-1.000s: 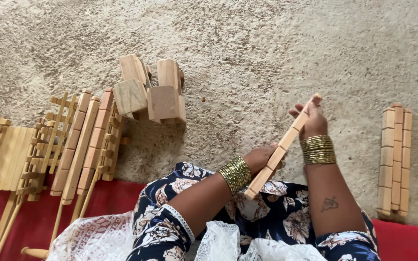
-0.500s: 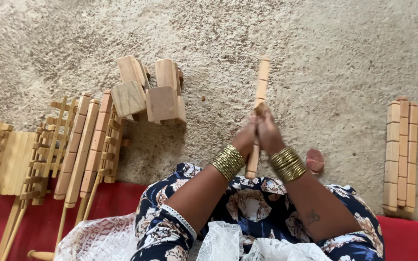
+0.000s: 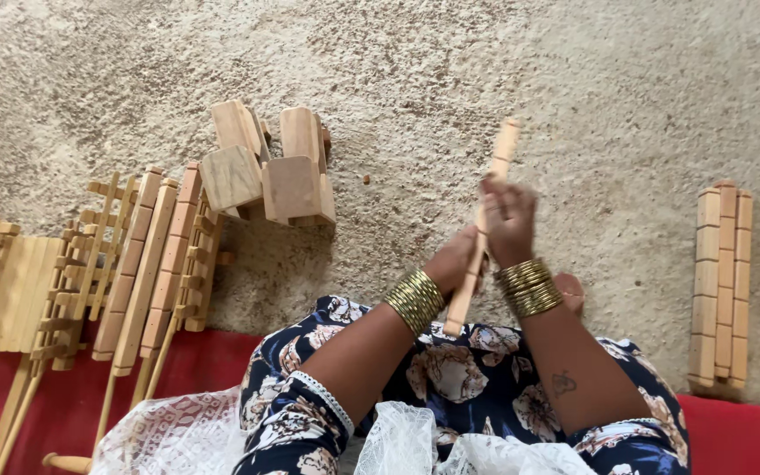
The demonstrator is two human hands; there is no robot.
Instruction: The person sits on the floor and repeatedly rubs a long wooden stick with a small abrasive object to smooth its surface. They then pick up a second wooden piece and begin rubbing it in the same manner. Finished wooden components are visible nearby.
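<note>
I hold a long pale wooden stick (image 3: 500,155) upright between both hands, above my lap. My left hand (image 3: 452,262) grips its lower part, near the bottom end. My right hand (image 3: 509,220) is closed around it a little higher, slightly blurred. Both wrists carry stacks of gold bangles. The stick's top end points away from me over the rough beige floor (image 3: 485,62). My lap is covered by dark blue flowered cloth (image 3: 477,378).
Two chunky wooden blocks (image 3: 266,167) lie ahead to the left. Notched wooden slats and comb-like frames (image 3: 147,255) lie in a row at the far left, partly on a red mat (image 3: 72,396). A bundle of wooden bars (image 3: 719,281) lies at the right.
The stick swung from a slant at the right to nearly upright in front of me. Both hands came together on it, and the right hand slid up.
</note>
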